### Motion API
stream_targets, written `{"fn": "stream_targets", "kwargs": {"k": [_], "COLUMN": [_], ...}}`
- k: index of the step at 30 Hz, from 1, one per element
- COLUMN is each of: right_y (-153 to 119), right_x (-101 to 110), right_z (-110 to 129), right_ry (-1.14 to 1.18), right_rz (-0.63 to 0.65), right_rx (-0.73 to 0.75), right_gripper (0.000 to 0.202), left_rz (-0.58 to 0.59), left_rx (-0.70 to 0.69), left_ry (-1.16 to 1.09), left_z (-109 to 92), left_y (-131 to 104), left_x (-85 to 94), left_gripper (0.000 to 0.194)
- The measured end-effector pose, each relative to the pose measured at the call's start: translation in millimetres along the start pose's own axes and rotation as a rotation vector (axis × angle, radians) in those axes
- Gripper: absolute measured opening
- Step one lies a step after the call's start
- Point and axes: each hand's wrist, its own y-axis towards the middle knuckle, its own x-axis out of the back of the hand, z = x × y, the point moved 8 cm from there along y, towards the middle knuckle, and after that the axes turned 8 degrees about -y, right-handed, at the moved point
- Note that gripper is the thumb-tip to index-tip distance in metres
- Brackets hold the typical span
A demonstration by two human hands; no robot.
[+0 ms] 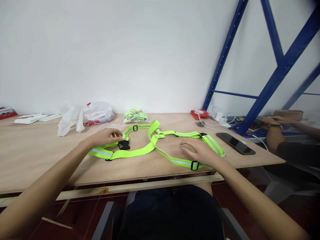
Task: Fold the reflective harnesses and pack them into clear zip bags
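A neon-yellow reflective harness [135, 153] with grey stripes lies spread in loops on the wooden table. My left hand [106, 137] is over its left loop, fingers loosely bent and apart, close to the strap and a black buckle [124, 145]. Whether the fingertips touch the strap I cannot tell. Inside the right loop, my right hand [197, 150] hovers low with fingers stretched and nothing in them. A black strap adjuster [195, 165] sits below that hand, on the front strap. The two loops meet in a twisted crossing at the middle.
Behind the harness is a clear bag of similar yellow straps [135, 116]. A white plastic bag [97, 112] stands left of it. A phone [235, 143] with a cable lies at right, near a red packet [200, 114] and blue rack post [270, 76]. Another person's hands [272, 120] are far right.
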Motion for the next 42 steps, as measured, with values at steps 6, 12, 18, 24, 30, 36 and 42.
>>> {"fn": "stream_targets", "kwargs": {"k": [6, 12, 18, 24, 30, 36, 42], "right_y": [69.9, 112.5, 108.2, 106.2, 106.6, 106.8, 107.5], "right_x": [-6.6, -29.7, -65.6, -72.3, -75.4, -79.2, -81.1], "right_z": [22.2, 35.9, 20.2, 2.9, -17.2, -26.9, -25.4], "right_ry": [-0.101, -0.196, -0.245, -0.232, -0.208, -0.214, -0.274], "right_rz": [0.148, 0.129, 0.2, 0.196, 0.104, 0.095, 0.111], "right_rx": [0.024, 0.02, -0.012, -0.024, -0.102, -0.1, -0.069], "right_gripper": [0.03, 0.054, 0.041, 0.028, 0.038, 0.035, 0.033], "left_rz": [0.033, 0.026, -0.206, -0.084, 0.164, 0.155, -0.113], "left_rx": [0.069, 0.049, 0.23, 0.315, 0.13, -0.013, -0.127], "left_ry": [0.113, 0.134, 0.632, 0.666, 0.296, 0.272, 0.127], "left_z": [-7.9, -19.4, -6.1, 19.2, 5.2, -45.7, -101.9], "left_y": [2.2, -14.5, -34.8, -36.9, -36.5, 9.8, 117.6], "left_x": [-22.2, -10.2, 29.4, 9.2, -6.8, 16.9, -31.7], "left_gripper": [0.05, 0.037, 0.024, 0.031, 0.06, 0.052, 0.045]}}
